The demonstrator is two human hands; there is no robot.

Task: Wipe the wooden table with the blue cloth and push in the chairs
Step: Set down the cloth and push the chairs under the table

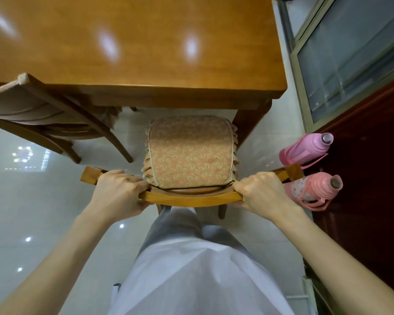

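The chair (189,199) is held at the near edge of the desk (146,53), its seat partly tucked beneath. Its curved top rail is clasped on either side of the cushion (189,160), with the left grip (118,192) and right grip (262,192) each wrapped round the wood. The frame is judged stiff and fairly heavy, so the rail, not the soft cushion, is the place to hold. A second chair (32,110) is seen at the desk's left, and pink flasks (305,148) are seen beyond its right corner. No blue cloth is seen.

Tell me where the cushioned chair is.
Head view, centre: the cushioned chair faces the wooden table's near edge, its backrest gripped by left hand and right hand.
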